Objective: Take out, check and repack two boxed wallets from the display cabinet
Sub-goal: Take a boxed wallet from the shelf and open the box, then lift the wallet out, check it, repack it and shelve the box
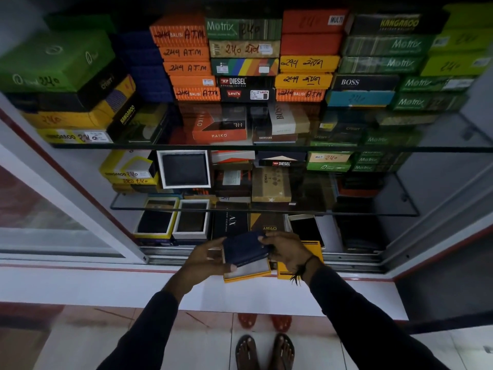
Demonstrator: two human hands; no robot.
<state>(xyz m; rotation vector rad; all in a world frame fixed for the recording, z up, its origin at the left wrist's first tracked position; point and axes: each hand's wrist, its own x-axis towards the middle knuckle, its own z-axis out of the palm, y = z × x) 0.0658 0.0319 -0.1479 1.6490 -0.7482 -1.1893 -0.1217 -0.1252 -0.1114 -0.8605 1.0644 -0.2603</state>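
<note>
A dark blue wallet [244, 248] is held between both hands just above the white ledge in front of the cabinet. My left hand [206, 259] grips its left edge, thumb underneath. My right hand [285, 249] grips its right end, a black thread band on the wrist. Under the wallet lies an open yellow box base [248, 275] with a pale lining. The yellow and black lid [310, 248] sits right behind my right hand, mostly hidden by it.
The display cabinet has glass shelves [266, 149] stacked with many coloured wallet boxes, some open with wallets showing [184, 169]. A sliding glass door [66, 182] stands open at the left. The white ledge [106, 284] runs across the front, above a tiled floor.
</note>
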